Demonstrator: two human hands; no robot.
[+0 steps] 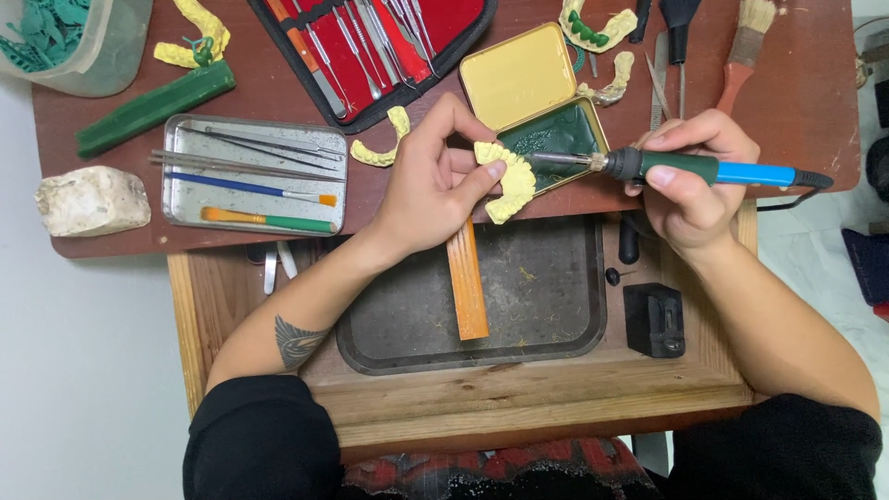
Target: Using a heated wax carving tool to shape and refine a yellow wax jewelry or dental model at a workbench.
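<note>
The left hand [428,190] pinches a yellow dental cast [507,181] just left of the right hand [690,176], whose gripped heating tool [685,168] lies level, tip toward the cast.

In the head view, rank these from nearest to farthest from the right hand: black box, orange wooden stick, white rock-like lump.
From the right hand:
1. Black box, just below it on the wooden bench.
2. Orange wooden stick, toward the middle, over the dark tray.
3. White rock-like lump, far across at the other edge.
</note>
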